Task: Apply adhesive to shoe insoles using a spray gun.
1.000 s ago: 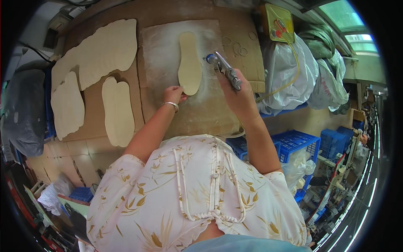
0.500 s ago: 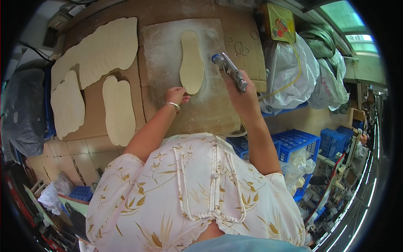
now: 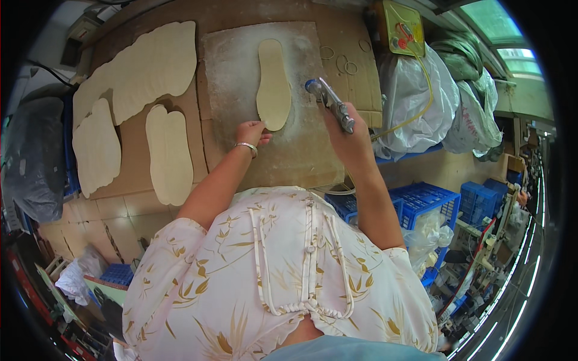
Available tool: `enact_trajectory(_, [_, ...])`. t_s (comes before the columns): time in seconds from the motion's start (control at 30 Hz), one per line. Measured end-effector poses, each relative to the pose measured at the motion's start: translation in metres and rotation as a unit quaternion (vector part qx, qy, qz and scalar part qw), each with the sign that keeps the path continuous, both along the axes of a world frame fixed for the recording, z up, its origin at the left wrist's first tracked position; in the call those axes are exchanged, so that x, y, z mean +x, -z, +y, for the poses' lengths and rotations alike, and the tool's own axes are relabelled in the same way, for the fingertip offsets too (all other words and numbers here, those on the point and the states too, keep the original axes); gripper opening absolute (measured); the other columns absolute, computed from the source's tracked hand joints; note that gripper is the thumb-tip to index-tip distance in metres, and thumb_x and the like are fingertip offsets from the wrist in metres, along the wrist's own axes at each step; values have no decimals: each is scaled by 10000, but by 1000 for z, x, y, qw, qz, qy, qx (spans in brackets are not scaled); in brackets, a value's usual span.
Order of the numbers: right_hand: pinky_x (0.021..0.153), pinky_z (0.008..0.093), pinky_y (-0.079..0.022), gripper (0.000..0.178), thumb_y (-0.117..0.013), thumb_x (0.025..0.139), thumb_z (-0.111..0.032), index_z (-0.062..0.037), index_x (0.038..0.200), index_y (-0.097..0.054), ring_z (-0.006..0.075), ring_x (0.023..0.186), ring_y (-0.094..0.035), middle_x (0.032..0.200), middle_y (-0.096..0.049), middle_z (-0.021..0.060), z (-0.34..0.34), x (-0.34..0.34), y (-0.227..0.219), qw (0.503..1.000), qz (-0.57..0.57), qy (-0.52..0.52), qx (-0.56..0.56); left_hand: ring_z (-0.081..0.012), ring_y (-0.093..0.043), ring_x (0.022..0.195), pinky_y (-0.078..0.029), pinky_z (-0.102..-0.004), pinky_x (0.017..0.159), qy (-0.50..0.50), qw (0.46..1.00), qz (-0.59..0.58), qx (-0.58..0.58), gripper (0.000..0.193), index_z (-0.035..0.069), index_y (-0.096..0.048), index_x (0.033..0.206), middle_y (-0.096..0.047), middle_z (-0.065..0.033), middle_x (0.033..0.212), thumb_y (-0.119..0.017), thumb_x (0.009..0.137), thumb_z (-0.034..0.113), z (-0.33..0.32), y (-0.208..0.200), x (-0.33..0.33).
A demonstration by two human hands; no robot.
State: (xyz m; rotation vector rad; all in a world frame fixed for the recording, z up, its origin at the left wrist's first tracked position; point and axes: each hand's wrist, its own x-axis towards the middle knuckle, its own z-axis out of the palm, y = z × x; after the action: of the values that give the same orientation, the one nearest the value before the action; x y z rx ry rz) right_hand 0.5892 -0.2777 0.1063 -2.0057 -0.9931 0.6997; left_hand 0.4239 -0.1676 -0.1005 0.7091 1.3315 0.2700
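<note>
A cream insole (image 3: 274,84) lies lengthwise on a sheet of cardboard (image 3: 232,66) dusted with white overspray. My left hand (image 3: 255,133) pinches the insole's near end, fingers closed at its lower left edge. To the right, my right hand (image 3: 350,137) is wrapped round a metal spray gun (image 3: 331,102) with a blue tip, held over the cardboard's right side and pointing toward the insole. A pale yellow hose (image 3: 404,126) runs near that hand. Overlapping rows of insoles (image 3: 150,66) are spread on the left, with a smaller stack (image 3: 170,156) nearer to me.
Several rubber bands (image 3: 343,64) lie at the back right of the table. A yellow tin (image 3: 402,27) stands beyond them, beside white plastic bags (image 3: 415,96). Blue crates (image 3: 424,201) are on my right, and a dark plastic bag (image 3: 33,156) is at the far left.
The whole scene has shifted up slightly in the picture. My left hand keeps its pinch on the insole, and the spray gun stays almost in the same place.
</note>
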Motion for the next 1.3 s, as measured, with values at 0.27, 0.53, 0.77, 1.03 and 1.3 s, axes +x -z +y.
enact_trajectory(0.27, [577,314,-434,260,-619,871,-275,-35,941,-548,196,574,-509,637,-545,102,-4,5,3,1000,7,11,9,-182,-650,653,-542,-255,525,3,1000,3,-2,198,-16,-591,920,-640,-106,824,-612,856,170,-4,0,0])
enact_trajectory(0.53, [574,295,-430,240,-610,880,-252,-31,949,-545,163,575,-487,648,-539,82,-8,4,1,1000,25,1,19,-181,-649,650,-539,-251,514,2,1000,-2,-6,200,-11,-584,925,-638,-105,820,-618,855,173,-4,-1,2])
enact_trajectory(0.77, [567,290,-428,235,-610,881,-245,-31,947,-543,159,566,-480,641,-535,80,-11,5,2,998,17,-3,53,-184,-649,645,-540,-252,512,3,1000,0,-5,186,-6,-584,919,-640,-105,821,-617,854,166,-7,1,1])
enact_trajectory(1.03, [557,292,-426,222,-620,877,-242,-40,933,-548,155,563,-487,635,-539,82,-21,1,3,999,11,-14,35,-188,-650,654,-541,-258,518,6,1000,-3,-7,183,-3,-580,911,-643,-112,828,-614,856,169,-8,2,1])
enact_trajectory(1.3, [554,294,-417,224,-620,878,-241,-36,932,-548,164,565,-467,649,-538,90,-27,-1,0,999,27,-23,15,-188,-647,649,-540,-257,520,9,1000,-2,-4,184,-6,-575,920,-645,-116,830,-609,858,164,-8,0,1])
